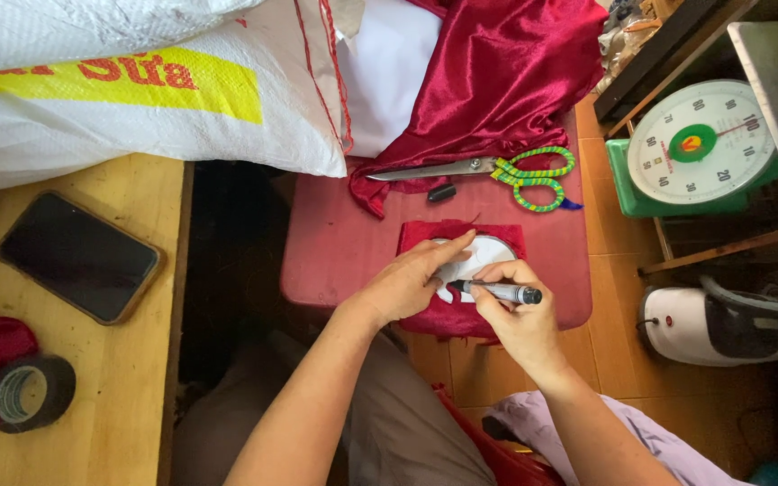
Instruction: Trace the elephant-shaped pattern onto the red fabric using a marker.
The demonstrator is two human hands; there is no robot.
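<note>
On the stool (335, 252) the fabric piece (425, 236) lies under both hands, scissors (488, 168) behind it, a scale (697, 144) to the right, and a phone (78, 256) on the bench (137, 378) to the left.

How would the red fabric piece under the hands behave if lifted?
The fabric piece would probably go floppy; its edges look frayed and thin. The left hand presses a white template flat on it, so it likely slips easily. The right hand holds a marker.
</note>
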